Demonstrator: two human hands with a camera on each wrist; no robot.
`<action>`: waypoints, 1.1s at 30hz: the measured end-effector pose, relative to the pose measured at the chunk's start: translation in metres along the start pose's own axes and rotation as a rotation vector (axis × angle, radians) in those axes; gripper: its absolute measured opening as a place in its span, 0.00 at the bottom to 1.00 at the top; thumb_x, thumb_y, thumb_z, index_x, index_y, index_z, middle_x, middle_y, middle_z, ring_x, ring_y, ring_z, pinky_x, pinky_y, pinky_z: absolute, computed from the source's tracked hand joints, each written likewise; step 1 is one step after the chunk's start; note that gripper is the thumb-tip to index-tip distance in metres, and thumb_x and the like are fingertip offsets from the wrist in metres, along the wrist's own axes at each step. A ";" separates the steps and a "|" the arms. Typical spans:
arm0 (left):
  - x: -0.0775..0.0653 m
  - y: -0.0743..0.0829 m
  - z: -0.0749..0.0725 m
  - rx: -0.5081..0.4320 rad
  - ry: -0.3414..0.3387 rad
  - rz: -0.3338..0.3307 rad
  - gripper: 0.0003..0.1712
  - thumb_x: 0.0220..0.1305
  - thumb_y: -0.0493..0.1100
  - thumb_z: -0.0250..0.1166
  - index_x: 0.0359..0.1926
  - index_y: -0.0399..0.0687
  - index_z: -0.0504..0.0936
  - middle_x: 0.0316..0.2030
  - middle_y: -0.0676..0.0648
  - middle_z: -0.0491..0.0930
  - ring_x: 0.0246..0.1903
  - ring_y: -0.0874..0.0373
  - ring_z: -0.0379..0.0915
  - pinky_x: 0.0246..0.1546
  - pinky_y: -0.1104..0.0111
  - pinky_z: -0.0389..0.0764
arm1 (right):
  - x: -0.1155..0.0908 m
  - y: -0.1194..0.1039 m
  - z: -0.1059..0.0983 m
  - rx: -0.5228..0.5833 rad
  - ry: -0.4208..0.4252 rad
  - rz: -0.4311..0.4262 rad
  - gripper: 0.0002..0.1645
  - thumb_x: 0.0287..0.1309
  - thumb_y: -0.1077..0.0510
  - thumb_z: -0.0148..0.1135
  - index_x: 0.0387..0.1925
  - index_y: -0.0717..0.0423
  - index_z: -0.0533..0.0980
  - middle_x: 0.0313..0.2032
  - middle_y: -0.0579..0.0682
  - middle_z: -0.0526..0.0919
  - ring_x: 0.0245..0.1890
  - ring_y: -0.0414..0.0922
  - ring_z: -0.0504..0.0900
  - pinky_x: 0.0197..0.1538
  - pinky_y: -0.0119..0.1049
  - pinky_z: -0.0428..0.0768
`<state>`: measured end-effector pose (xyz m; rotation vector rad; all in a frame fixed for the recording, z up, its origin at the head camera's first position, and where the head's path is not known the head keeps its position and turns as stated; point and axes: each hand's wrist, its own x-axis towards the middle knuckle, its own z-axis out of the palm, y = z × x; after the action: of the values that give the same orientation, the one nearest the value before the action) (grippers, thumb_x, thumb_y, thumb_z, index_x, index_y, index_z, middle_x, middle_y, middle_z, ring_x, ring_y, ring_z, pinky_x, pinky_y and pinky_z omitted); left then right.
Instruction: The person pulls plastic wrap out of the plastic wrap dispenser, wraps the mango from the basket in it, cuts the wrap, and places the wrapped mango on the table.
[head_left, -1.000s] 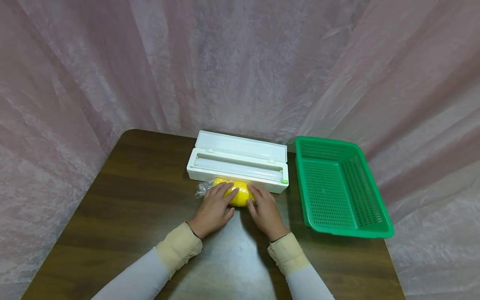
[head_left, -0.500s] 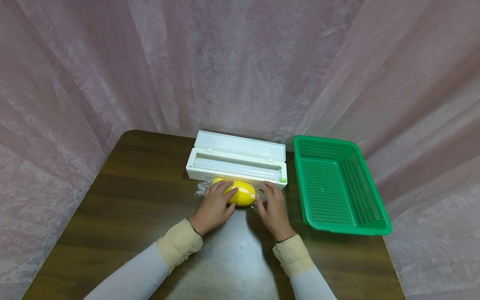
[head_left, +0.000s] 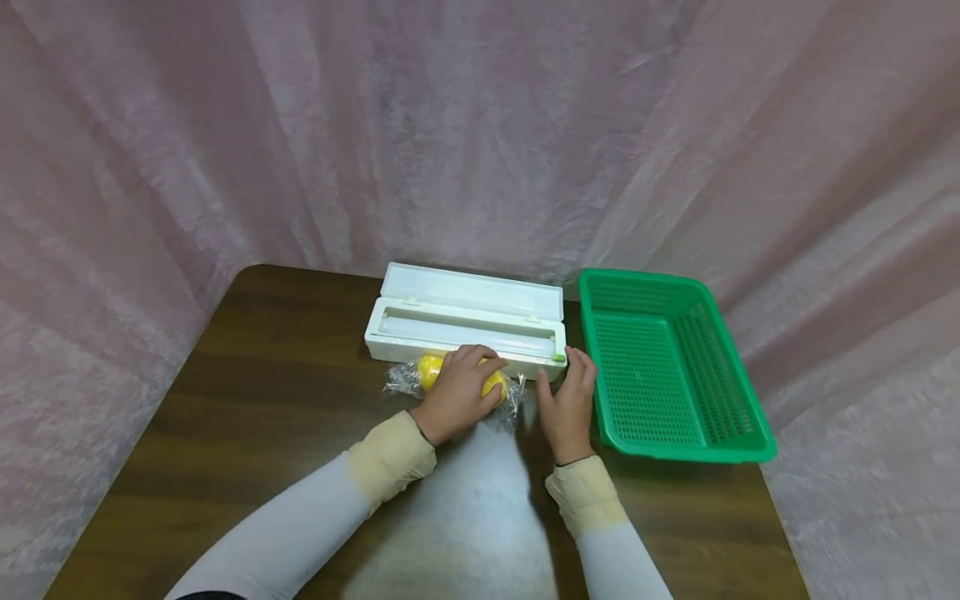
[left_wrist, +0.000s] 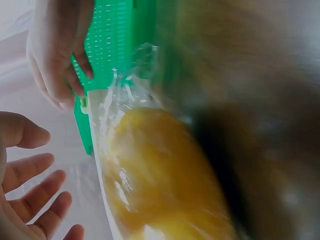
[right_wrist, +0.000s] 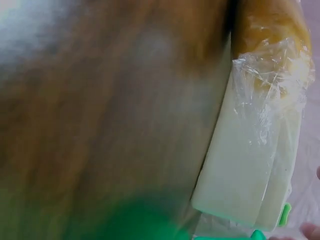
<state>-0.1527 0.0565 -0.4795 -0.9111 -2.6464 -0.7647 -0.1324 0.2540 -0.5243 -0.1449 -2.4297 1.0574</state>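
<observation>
A yellow, rounded oblong thing (head_left: 430, 372) lies on the table in crinkled clear cling film (head_left: 405, 380), its kind unclear. Directly behind it stands a white cling film dispenser (head_left: 465, 348), lid up, with a roll inside and a green slider (head_left: 558, 357) at its right end. In the head view my left hand (head_left: 457, 394) is over the yellow thing, hiding its middle. The left wrist view shows that hand's fingers (left_wrist: 37, 187) spread and apart from it. My right hand (head_left: 567, 404) is beside the dispenser's right end, fingers loosely bent, holding nothing visible.
A green perforated basket (head_left: 611, 433) stands just right of the right hand and dispenser. The brown wooden table (head_left: 285, 358) extends to the left and front. A pinkish curtain (head_left: 480, 150) hangs behind the table's back edge.
My right hand has come off the wrapped yellow thing and moved right to the dispenser's end. My left hand has shifted right over the yellow thing. The view has turned slightly.
</observation>
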 end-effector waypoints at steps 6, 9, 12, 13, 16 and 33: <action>0.034 0.008 0.008 -0.015 -0.048 0.021 0.19 0.69 0.45 0.64 0.59 0.48 0.83 0.52 0.46 0.81 0.54 0.47 0.75 0.56 0.52 0.74 | 0.009 0.000 0.007 0.082 -0.072 0.173 0.42 0.73 0.49 0.56 0.77 0.62 0.52 0.76 0.64 0.55 0.75 0.59 0.59 0.74 0.57 0.64; 0.050 0.009 0.011 -0.048 -0.083 0.028 0.19 0.71 0.46 0.63 0.60 0.46 0.82 0.52 0.46 0.81 0.53 0.49 0.76 0.57 0.54 0.75 | 0.013 0.002 0.011 0.127 -0.080 0.227 0.42 0.73 0.49 0.55 0.78 0.62 0.51 0.76 0.64 0.56 0.76 0.58 0.58 0.74 0.57 0.62; 0.063 0.009 0.015 -0.071 -0.112 0.031 0.20 0.71 0.46 0.63 0.60 0.45 0.82 0.52 0.45 0.82 0.51 0.49 0.77 0.57 0.57 0.76 | 0.014 0.005 0.017 0.166 -0.086 0.245 0.40 0.73 0.50 0.55 0.77 0.62 0.53 0.74 0.64 0.58 0.75 0.58 0.61 0.74 0.56 0.63; 0.066 0.009 0.016 -0.074 -0.127 0.030 0.20 0.71 0.46 0.63 0.60 0.45 0.83 0.51 0.45 0.82 0.51 0.49 0.77 0.57 0.57 0.77 | 0.014 0.005 0.019 0.179 -0.088 0.248 0.39 0.73 0.50 0.55 0.76 0.62 0.54 0.74 0.64 0.59 0.75 0.58 0.61 0.74 0.56 0.63; 0.073 0.011 0.020 -0.064 -0.185 0.030 0.19 0.73 0.46 0.61 0.60 0.45 0.83 0.52 0.45 0.82 0.50 0.50 0.78 0.56 0.60 0.78 | 0.012 0.008 0.024 0.212 -0.084 0.257 0.36 0.74 0.52 0.54 0.75 0.61 0.57 0.73 0.63 0.62 0.74 0.58 0.62 0.73 0.57 0.64; 0.097 0.020 0.046 0.023 -0.277 0.093 0.13 0.69 0.41 0.62 0.49 0.50 0.89 0.40 0.47 0.85 0.39 0.54 0.81 0.43 0.63 0.81 | 0.009 0.011 0.027 0.313 -0.076 0.264 0.36 0.70 0.64 0.50 0.77 0.58 0.57 0.74 0.61 0.65 0.75 0.56 0.63 0.73 0.54 0.65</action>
<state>-0.2181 0.1442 -0.4733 -1.2035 -2.8134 -0.6250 -0.1542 0.2461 -0.5444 -0.3316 -2.3172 1.5712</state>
